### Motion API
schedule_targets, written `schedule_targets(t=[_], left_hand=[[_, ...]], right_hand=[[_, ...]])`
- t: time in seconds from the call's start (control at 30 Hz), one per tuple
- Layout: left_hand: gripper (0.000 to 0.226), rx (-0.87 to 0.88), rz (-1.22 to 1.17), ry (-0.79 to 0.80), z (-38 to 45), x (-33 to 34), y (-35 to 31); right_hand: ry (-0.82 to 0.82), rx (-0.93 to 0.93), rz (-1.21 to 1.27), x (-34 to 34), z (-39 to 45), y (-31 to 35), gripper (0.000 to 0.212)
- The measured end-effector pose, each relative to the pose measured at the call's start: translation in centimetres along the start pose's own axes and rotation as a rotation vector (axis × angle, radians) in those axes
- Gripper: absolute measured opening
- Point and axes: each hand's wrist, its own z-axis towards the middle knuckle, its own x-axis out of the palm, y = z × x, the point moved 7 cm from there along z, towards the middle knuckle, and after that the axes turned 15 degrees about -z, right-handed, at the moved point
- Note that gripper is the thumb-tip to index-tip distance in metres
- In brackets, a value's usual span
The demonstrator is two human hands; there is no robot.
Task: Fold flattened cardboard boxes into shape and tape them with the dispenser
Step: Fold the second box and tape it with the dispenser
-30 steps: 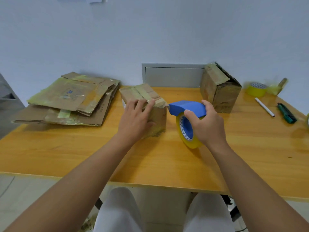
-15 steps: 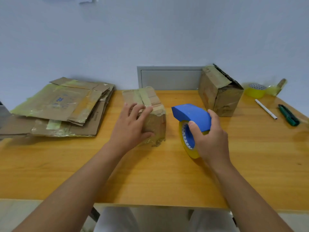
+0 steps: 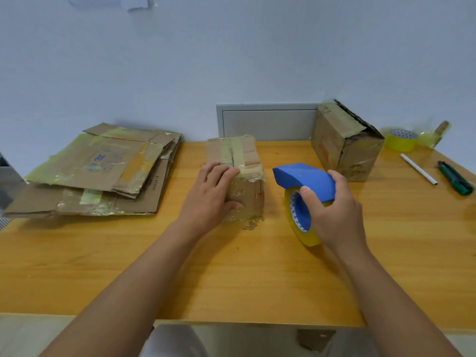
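You're at a warm orange wood-grain counter (image 3: pixel 231 274) pushed up against a pale blue-white wall (image 3: pixel 231 60), with a grey metal panel (image 3: pixel 265 123) set low in that wall right behind the counter's back edge. Your left hand (image 3: pixel 211 198) lies spread over the near left corner of the small taped box (image 3: pixel 240 176), fingers on top, thumb down the front face, pressing rather than gripping. That box sits mid-counter, its top seam covered in yellowish tape, with loose film crumpled at its lower front edge. Your right hand (image 3: pixel 332 210) is wrapped around the blue tape dispenser (image 3: pixel 304 181), thumb hooked into the core of its yellow tape roll (image 3: pixel 301 222); the roll's lower edge is down at the counter, just right of the box and apart from it. To your left, a stack of flattened cardboard (image 3: pixel 103 171) lies near the wall, patched with old tape. At the back right a second folded box (image 3: pixel 342 145) stands tilted against the wall. Beyond it are a spare yellow tape roll (image 3: pixel 401 140), a white pen (image 3: pixel 418 169) and a green marker (image 3: pixel 454 178), all lying apart along the right edge.
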Motion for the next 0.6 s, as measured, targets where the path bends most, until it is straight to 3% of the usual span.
schedule_targets(t=[0.23,0.43,0.6], left_hand=[[0.048,-0.025,-0.092,-0.085,0.3,-0.7,-0.5],[0.043,-0.029,0.03,-0.115,0.2,-0.8,-1.2],[0.045,-0.078,0.069,0.007,1.1,-1.1,-1.0]], right_hand=[[0.03,0.008,0.038,-0.2,-0.3,-0.4,0.07],[0.126,0.048,0.173,-0.4,0.6,0.0,0.075],[0.02,0.002,0.289,-2.9,0.8,1.3,0.068]])
